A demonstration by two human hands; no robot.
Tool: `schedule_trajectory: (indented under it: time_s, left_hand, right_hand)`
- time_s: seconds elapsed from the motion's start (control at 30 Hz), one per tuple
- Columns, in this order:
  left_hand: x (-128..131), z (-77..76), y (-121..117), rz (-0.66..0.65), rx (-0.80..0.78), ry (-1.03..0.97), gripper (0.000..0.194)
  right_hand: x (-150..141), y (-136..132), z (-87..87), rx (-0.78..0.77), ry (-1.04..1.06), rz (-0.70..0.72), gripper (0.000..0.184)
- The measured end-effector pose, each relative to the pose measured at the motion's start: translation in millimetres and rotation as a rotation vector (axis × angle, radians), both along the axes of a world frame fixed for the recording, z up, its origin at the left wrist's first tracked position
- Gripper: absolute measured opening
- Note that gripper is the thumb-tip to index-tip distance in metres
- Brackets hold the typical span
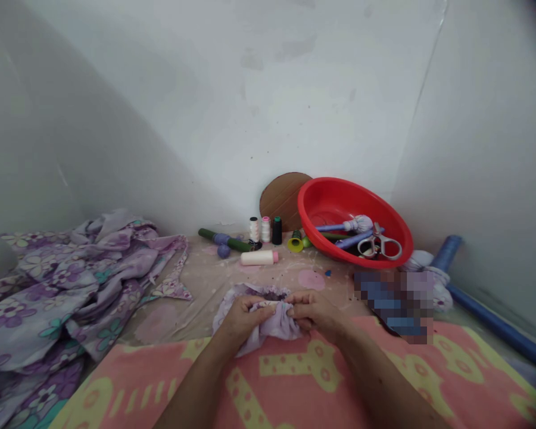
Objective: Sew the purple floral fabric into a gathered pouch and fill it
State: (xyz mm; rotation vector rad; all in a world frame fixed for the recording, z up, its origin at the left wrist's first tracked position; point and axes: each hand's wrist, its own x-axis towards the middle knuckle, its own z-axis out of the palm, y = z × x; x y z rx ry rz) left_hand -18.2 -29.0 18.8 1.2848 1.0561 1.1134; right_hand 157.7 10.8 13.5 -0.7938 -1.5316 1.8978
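Note:
My left hand (245, 319) and my right hand (312, 313) both pinch a gathered piece of pale lilac fabric (279, 326) in front of me. Its ruffled edge bunches up between my fingers, and part of it is hidden under them. The fabric rests on a pink-and-yellow patterned mat (429, 381), just below a beige printed cloth (196, 292). Closest to my left hand lies a large heap of lilac floral fabric (71, 292).
A red plastic basin (339, 196) tilts against the wall, holding scissors (380, 246) and lilac-and-white fabric pieces. Several thread spools (259, 229) stand before it, near a round cardboard piece (283, 199). A blue tube (495, 322) lies right, beside a pixelated patch (395, 307). White walls rise behind.

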Motion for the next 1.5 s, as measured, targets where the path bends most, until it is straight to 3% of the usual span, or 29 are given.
schedule_trajectory:
  time_s: [0.17,0.53,0.87,1.23,1.5]
  left_hand:
    - [1,-1.0,0,0.085,-0.081,-0.105,0.025]
    - [1,-2.7,2,0.155,-0.067,-0.134,0.023]
    - [1,0.0,1,0.147,-0.060,-0.104,0.025]
    - [1,-17.5,9,0.093,-0.050,-0.029,0.026]
    - [-1,-9.5,6,0.144,-0.099,-0.098,0.024]
  right_hand:
    - [2,1,-2.5,-0.035,0.062,0.039,0.013]
    - [4,3,-4.9,-0.083,0.077,0.069,0.013]
    - [4,4,-8.7,-0.087,0.132,0.097,0.013]
    - [-2,2,-10.8,-0.008,0.050,0.041,0.014]
    - [-2,1,-9.7,-0.027,0.072,0.035,0.010]
